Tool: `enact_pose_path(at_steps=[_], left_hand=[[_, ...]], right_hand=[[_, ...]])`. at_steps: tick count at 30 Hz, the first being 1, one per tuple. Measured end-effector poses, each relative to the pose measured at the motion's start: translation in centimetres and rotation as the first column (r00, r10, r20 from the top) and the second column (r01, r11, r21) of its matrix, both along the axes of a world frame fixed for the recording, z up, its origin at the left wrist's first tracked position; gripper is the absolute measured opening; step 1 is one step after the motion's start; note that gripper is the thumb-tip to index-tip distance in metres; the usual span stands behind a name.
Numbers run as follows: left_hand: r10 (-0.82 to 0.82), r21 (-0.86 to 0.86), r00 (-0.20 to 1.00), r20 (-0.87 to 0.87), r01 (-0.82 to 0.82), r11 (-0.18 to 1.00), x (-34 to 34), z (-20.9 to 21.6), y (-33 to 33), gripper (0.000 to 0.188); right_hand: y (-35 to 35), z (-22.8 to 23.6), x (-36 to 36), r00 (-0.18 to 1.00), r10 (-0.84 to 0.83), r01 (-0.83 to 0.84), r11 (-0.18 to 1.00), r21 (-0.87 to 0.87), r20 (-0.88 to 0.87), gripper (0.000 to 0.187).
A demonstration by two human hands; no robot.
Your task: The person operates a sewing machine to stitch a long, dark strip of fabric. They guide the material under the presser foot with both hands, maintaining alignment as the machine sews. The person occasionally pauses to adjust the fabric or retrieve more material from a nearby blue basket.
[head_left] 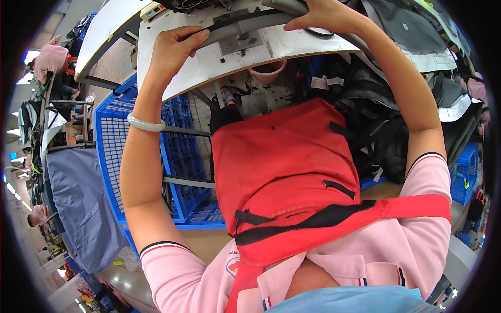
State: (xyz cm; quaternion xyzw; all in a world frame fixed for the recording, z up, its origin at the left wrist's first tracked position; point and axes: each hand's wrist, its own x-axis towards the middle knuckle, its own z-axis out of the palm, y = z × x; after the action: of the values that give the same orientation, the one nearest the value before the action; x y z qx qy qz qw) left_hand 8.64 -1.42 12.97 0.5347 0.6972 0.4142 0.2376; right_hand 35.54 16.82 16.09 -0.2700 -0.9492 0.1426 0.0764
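A long dark grey fabric strip (237, 28) is stretched in a shallow curve over the white worktable (172, 68). At its left end my left hand (177, 48) is closed, pinching the strip between thumb and fingers. My right hand (329, 18) grips the strip farther right, thumb against its near side; its upper fingers are partly cut off by the picture's top edge. Beneath the strip, a metal plate (237, 46) is set into the tabletop, with dark scraps near it. A red apron (284, 156) covers my lap.
Blue plastic crates (112, 141) stand at my left, beside a second white table (107, 31). Black and grey fabric pieces (376, 99) are heaped at my right. Under the table is a pink bucket (267, 73). Grey-blue cloth (78, 203) hangs at far left, where another person (50, 60) works.
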Motion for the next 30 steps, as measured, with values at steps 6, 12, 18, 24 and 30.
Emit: enact_pose_path(at_steps=[6, 12, 18, 24, 30], left_hand=[[0.023, -0.015, 0.999, 0.049, -0.023, 1.000, -0.3, 0.3, 0.5, 0.032], [0.025, -0.007, 0.999, 0.033, -0.025, 1.000, -1.0, 0.2, 0.6, 0.031], [0.014, 0.001, 0.995, 0.101, -0.014, 1.000, -1.9, -0.4, 2.2, 0.030], [0.067, 0.105, 0.993, 0.097, -0.077, 0.991, -3.7, -1.8, -0.3, 0.030], [-0.392, -0.022, 0.867, -0.307, 0.405, 0.914, 4.8, -0.8, 0.4, 0.028]], right_hand=[[0.9, -0.5, -0.6, 0.996, 0.046, -0.049, 0.998, -0.043, -0.074, 0.098], [1.1, 0.5, -1.1, 0.994, 0.064, -0.067, 0.997, -0.031, -0.092, 0.096], [2.1, 0.9, -2.5, 0.995, 0.019, -0.030, 0.992, -0.124, -0.093, 0.090], [0.8, 0.5, 0.7, 0.993, -0.050, 0.050, 0.999, -0.006, -0.107, 0.080], [-15.8, -4.9, -3.2, 0.843, 0.537, -0.488, 0.728, 0.482, 0.043, 0.028]])
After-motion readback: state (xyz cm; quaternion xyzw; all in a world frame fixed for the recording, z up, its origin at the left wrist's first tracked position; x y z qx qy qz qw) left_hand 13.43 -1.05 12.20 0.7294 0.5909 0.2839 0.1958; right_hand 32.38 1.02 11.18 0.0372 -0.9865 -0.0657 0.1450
